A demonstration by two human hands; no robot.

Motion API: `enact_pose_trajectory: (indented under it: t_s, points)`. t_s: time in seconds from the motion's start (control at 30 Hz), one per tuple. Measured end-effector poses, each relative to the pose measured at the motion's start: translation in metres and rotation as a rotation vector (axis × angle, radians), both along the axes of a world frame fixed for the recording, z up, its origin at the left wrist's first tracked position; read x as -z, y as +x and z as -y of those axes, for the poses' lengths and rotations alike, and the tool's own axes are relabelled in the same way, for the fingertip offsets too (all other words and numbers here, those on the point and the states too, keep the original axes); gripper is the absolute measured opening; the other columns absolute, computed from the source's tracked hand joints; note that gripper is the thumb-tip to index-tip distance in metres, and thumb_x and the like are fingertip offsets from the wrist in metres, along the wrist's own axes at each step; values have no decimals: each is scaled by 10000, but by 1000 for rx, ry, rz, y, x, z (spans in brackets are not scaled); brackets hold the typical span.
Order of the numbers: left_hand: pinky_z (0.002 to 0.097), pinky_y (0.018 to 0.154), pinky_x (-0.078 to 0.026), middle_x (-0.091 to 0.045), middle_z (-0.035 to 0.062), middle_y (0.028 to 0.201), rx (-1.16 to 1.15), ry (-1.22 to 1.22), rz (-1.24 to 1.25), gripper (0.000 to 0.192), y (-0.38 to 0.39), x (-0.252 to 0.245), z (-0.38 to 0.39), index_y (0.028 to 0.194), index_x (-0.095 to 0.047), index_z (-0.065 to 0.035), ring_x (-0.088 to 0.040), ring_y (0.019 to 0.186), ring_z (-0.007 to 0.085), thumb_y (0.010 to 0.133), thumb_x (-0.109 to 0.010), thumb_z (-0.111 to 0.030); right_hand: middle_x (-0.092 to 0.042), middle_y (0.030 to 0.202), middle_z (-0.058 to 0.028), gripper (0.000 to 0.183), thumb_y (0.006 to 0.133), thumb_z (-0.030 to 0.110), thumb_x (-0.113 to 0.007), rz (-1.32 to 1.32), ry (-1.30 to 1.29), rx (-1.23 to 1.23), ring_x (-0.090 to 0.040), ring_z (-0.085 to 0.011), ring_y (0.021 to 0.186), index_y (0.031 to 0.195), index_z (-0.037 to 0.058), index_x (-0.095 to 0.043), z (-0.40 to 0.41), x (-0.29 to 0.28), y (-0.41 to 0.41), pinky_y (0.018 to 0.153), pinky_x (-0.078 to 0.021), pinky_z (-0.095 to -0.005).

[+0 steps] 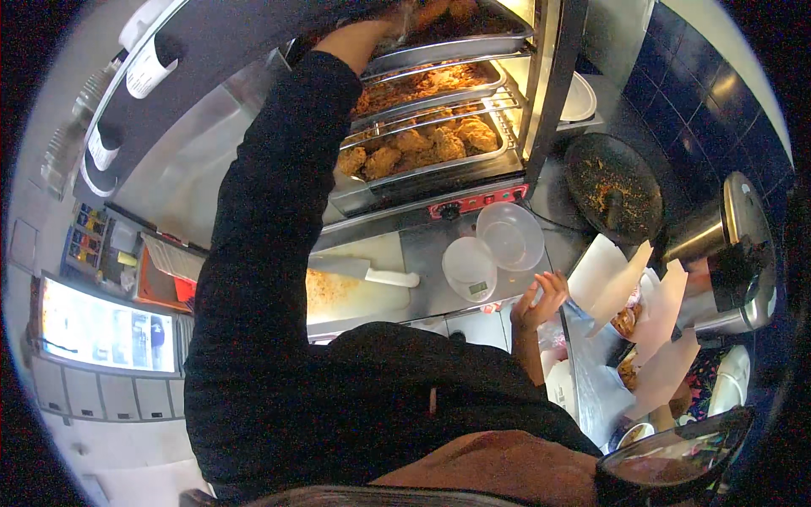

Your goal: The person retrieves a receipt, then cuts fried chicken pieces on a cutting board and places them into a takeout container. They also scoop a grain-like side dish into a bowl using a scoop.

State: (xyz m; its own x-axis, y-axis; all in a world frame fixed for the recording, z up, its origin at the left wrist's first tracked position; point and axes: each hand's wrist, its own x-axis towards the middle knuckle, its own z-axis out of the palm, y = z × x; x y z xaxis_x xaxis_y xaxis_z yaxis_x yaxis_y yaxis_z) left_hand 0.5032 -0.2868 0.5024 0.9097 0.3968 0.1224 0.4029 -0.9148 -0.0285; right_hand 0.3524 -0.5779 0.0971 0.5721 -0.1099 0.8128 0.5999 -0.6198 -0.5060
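Observation:
My left hand reaches into the upper part of a lit food warmer, at the top tray. Its fingers are dark and blurred, and a thin shiny shape shows beside it; what it grips cannot be told. Fried chicken pieces fill the lowest visible tray, and shredded or crumbly fried food lies in the tray above. My right hand hangs with loosely bent, parted fingers, holding nothing, near a round white digital kitchen scale and a clear plastic bowl.
A white-handled knife lies on a stained cutting board. Open takeaway boxes with food stand at right, beyond a dark round pan or lid with crumbs. A steel cooker and another person's hand are farther right.

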Motion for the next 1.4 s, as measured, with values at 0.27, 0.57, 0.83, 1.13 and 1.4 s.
enact_pose_trajectory:
  t_s: [0.27,0.57,0.83,1.13,1.4]
  points:
    - [458,965,-437,-542,169,1306,96,149,158,426,-50,21,20,1321,-484,-63,-562,1147,320,956,-405,-268,-550,995,-113,138,809,114,-546,58,-27,-202,-510,-353,1083,935,78,-589,-31,-34,4,924,-402,-496]
    - [461,843,-474,-634,184,1032,534,245,676,348,-167,116,-36,1158,-595,-104,-593,979,343,839,-629,-239,-563,1011,-169,341,754,131,-654,-180,-449,-889,-557,-353,967,1076,67,-563,-152,-33,-20,839,-458,-467]
    - [383,823,-477,-630,128,1077,-305,-1206,494,432,-376,336,-113,1185,-544,11,-603,966,222,883,-658,-277,-555,1117,-186,489,778,188,-626,-402,-1148,-907,-554,-369,1045,1202,-17,-494,-253,33,-40,882,-466,-481]
    - [437,961,-426,-570,185,1206,-748,-548,128,561,-405,440,-140,1302,-510,-89,-543,1112,331,873,-523,-450,-593,1018,-348,490,918,357,-507,-1128,-987,-894,-587,-466,1003,1148,-75,-496,-200,-43,-46,866,-453,-514]
    - [403,947,-422,-548,73,1242,-609,-157,621,475,-436,425,-202,1228,-575,-221,-505,1160,270,818,-560,-461,-642,983,-262,550,974,484,-404,-1253,-893,-993,-617,-415,948,1057,-7,-637,-288,-61,-96,835,-461,-460]
